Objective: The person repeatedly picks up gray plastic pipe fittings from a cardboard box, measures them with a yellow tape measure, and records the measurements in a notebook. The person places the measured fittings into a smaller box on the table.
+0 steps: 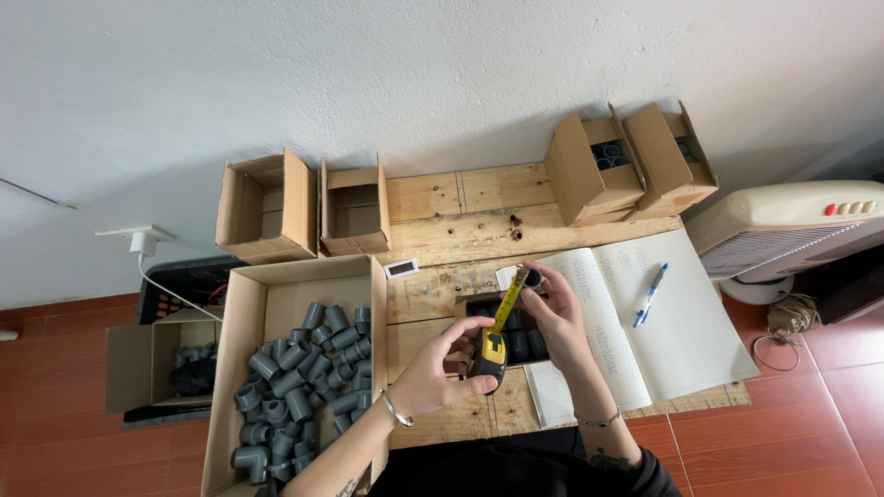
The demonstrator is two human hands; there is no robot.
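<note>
Overhead view of a wooden tabletop (442, 235) set against a white wall. The left hand (433, 373) is closed around the case of a tape measure (490, 357), a yellow and black housing held above the near middle of the tabletop. Its yellow blade, edged with dark graduations, runs upward and slightly right from the case. The right hand (552, 317) pinches the far end of the blade against a small grey pipe fitting (531, 277), thumb and fingers closed on both; the fitting is dark grey and rounded, and its exact form is largely hidden by the fingers. Both wrists carry thin bracelets.

Directly beneath the hands sits a small box of dark fittings (520, 340), only partly visible. To the left, a large open cardboard box (241, 368) holds a heap of grey elbow fittings (299, 382). Two empty cartons (304, 207) stand on their sides at the far left of the tabletop, and two more cartons (626, 166), containing dark fittings, at the far right. To the right of the hands lies an open ruled notebook (681, 340) with a blue pen (650, 294) resting on it. A cream fan heater (783, 225) stands on the floor at the right.
</note>
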